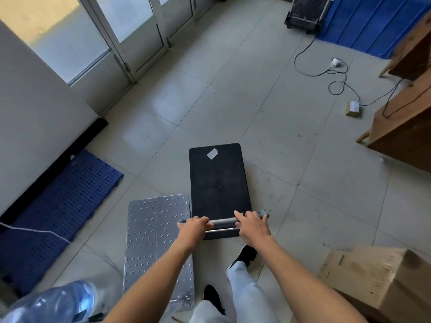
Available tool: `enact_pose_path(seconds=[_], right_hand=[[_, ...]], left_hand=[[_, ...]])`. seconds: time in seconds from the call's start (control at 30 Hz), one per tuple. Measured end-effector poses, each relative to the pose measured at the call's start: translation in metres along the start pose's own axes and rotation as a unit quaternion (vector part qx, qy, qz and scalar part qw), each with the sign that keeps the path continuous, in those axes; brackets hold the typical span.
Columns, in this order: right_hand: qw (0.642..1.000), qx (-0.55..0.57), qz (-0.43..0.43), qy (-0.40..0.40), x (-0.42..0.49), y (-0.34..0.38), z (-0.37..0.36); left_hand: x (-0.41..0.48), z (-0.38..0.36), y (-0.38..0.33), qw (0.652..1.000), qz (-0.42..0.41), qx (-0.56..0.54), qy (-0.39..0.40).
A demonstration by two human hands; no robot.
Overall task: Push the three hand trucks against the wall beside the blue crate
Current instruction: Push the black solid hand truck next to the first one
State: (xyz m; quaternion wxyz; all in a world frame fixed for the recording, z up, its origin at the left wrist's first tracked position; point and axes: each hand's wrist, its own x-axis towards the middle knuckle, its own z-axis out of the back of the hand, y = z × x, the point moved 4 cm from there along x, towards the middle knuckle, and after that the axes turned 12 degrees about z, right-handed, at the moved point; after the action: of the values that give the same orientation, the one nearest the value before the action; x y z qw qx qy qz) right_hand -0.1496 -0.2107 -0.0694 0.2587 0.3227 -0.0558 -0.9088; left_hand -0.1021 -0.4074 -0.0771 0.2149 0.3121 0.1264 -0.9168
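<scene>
1. Your left hand [194,228] and right hand [251,226] are both clenched on the handle [222,222] of the black truck [219,183], one near each end of the bar.
2. That truck stands on the open floor [256,108] just ahead of your feet, deck pointing away from you.
3. A metal truck [158,248] lies just beside it on your left, edges close or touching; its handle is not visible.
4. The step in hand looks like wheeling the black truck across the room, so one truck seems parked and two remain.
5. A box [377,280] sits near on your right; keep clear of it as you start.
6. Farther on, a cable [326,71] and a plug block [353,108] lie on the floor right of your path; steer left of them.
7. At the far end a third truck [305,12] stands folded beside the blue crate [373,26]. Aim for the wall space next to it.
</scene>
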Motion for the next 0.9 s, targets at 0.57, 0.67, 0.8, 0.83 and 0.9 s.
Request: enact_pose_path(seconds=[0.57, 0.67, 0.8, 0.83, 0.9], right_hand=[[0.999, 0.000, -0.039, -0.005, 0.168, -0.022, 0.127], [0.997, 0.013, -0.065, -0.030, 0.197, -0.023, 0.149], [0.995, 0.026, -0.074, -0.065, 0.239, -0.030, 0.173], [0.994, 0.032, -0.080, -0.065, 0.248, -0.032, 0.177], [0.992, 0.046, -0.091, -0.076, 0.269, -0.037, 0.188]], left_hand=[[0.172, 0.128, -0.031, 0.994, -0.062, -0.017, -0.089], [0.206, 0.156, -0.036, 0.985, -0.101, -0.023, -0.137], [0.253, 0.191, -0.050, 0.987, -0.112, 0.016, -0.111], [0.263, 0.199, -0.053, 0.990, -0.107, 0.026, -0.090], [0.287, 0.215, -0.062, 0.990, -0.109, 0.048, -0.071]])
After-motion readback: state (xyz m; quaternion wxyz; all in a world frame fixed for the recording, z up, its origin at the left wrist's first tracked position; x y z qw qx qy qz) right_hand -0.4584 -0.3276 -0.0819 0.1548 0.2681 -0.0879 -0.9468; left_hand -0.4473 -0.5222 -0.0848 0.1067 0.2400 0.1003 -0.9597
